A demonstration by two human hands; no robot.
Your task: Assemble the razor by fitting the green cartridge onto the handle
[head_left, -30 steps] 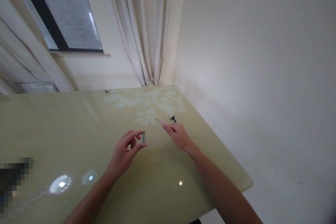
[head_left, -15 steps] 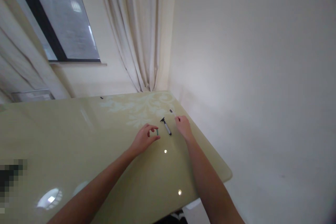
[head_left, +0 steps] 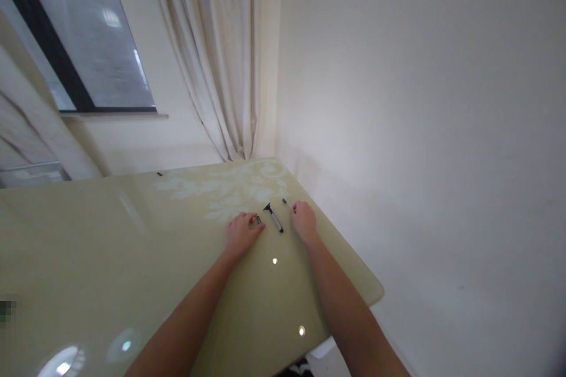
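My left hand (head_left: 242, 234) pinches a small dark-green, bar-shaped piece (head_left: 259, 220) between thumb and fingers, low over the table; its exact kind is too small to tell. Just to its right lies a razor (head_left: 275, 221) with a black head and a grey-and-black handle, slanted and touched by neither hand. My right hand (head_left: 304, 221) is closed on a thin pale stick with a dark tip (head_left: 285, 201), which looks like a toothbrush. Its tip points up and left on the table, while the fist hides the rest.
The glossy pale-green table (head_left: 212, 312) has its right edge close to the white wall (head_left: 420, 129). A small dark object (head_left: 160, 174) lies near the far edge. Beyond stand a curtain (head_left: 221, 59) and a window (head_left: 84, 29).
My left hand has lowered the small green piece towards the table and tilted it. My right hand has turned slightly, with the stick's pale shaft and dark tip still showing. The view has shifted a little right.
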